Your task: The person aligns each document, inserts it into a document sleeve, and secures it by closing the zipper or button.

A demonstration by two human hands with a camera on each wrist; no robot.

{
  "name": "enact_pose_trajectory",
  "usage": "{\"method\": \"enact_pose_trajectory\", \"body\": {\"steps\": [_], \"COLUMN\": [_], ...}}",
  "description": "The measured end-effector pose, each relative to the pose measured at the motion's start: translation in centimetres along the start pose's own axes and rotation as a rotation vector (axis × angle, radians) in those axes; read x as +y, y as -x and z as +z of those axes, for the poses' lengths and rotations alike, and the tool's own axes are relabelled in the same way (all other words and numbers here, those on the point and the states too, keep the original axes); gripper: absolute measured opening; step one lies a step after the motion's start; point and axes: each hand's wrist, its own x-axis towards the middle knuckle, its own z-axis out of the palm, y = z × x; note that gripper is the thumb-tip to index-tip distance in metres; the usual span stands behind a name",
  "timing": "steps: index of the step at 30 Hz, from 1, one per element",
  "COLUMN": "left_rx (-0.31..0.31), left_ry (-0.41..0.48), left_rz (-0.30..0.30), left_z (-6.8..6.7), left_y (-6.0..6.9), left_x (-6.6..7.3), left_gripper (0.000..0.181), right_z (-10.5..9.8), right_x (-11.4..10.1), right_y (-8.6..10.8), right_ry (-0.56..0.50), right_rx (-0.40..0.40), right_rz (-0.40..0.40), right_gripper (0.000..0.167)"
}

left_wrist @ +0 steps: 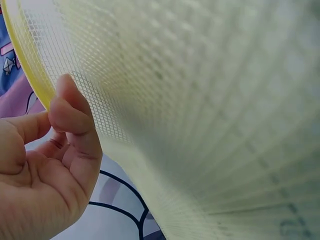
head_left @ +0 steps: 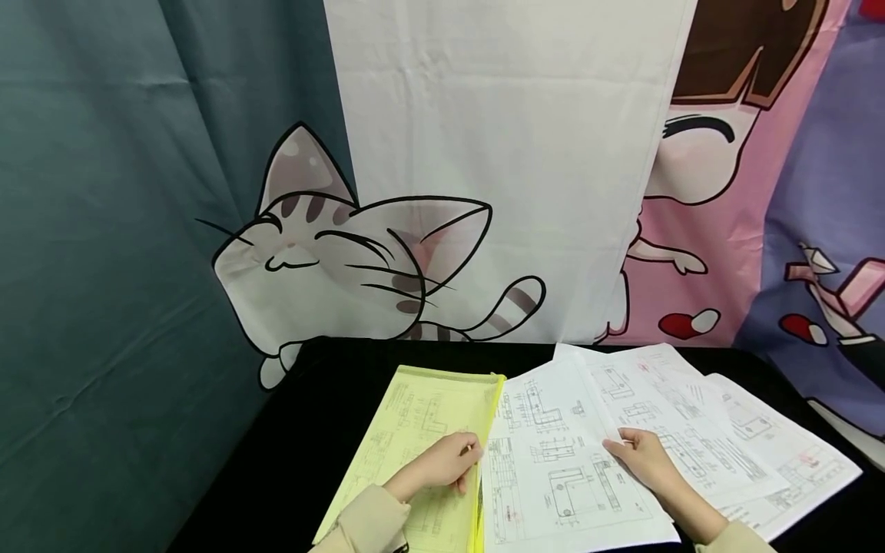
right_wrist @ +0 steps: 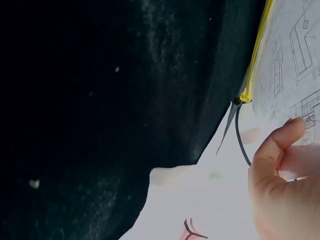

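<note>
My left hand [head_left: 445, 461] pinches the right edge of a yellow translucent mesh zip folder [head_left: 387, 453]; in the left wrist view its mesh side [left_wrist: 200, 90] is lifted and fills much of the frame. Printed drawings show through the folder. Beside it, my right hand [head_left: 643, 461] pinches the right edge of a white sheet with technical drawings [head_left: 539, 491], thumb on top. The sheet's left edge meets the folder's yellow zip edge; whether it lies inside cannot be told. In the right wrist view a dark cord [right_wrist: 239, 120] hangs at the zip's end.
More drawing sheets [head_left: 802, 476] overlap at the right, some under the held one. The table has a black cloth [head_left: 297, 445]. Behind it hangs a curtain [head_left: 512, 115] printed with cartoon figures.
</note>
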Motion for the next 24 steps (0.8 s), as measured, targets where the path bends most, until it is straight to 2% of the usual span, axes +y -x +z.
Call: {"method": "enact_pose_trajectory", "body": {"steps": [5, 11, 16, 20, 24], "left_rx": [0.005, 0.041, 0.052, 0.056, 0.062], "left_ry": [0.022, 0.027, 0.055, 0.052, 0.051], "left_rz": [-0.016, -0.023, -0.031, -0.046, -0.058], "left_z": [0.3, 0.6, 0.7, 0.5, 0.2], "left_y": [0.1, -0.2, -0.5, -0.4, -0.3], "left_x": [0.0, 0.3, 0.5, 0.6, 0.7], "left_gripper": [0.019, 0.019, 0.021, 0.022, 0.023], "right_z": [0.5, 1.6, 2.4, 1.9, 1.1], "right_x": [-0.2, -0.5, -0.8, -0.8, -0.8], "right_y": [-0.1, 0.0, -0.1, -0.3, -0.3], "right_ry": [-0.034, -0.027, -0.012, 0.015, 0.014], "right_rx": [-0.009, 0.054, 0.062, 0.068, 0.079], "right_rz": [0.011, 0.015, 0.016, 0.002, 0.029], "right_gripper": [0.034, 0.034, 0.037, 0.036, 0.038]}}
